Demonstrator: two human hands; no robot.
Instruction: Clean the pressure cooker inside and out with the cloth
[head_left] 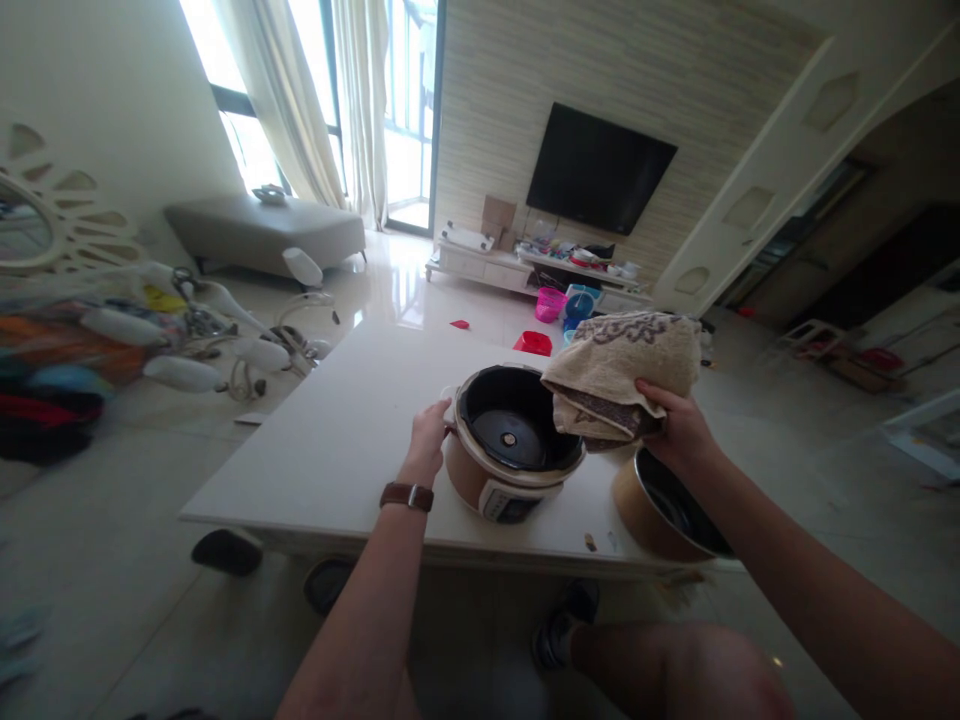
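The lidless brown-and-white cooker (510,475), black inside, stands upright on the bench (315,430); the folded beige patterned towel (622,360) is held by its right rim.

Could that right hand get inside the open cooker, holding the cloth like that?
Likely yes: the right hand holds the cloth close by the cooker, whose top is open; nothing seems to block the way.
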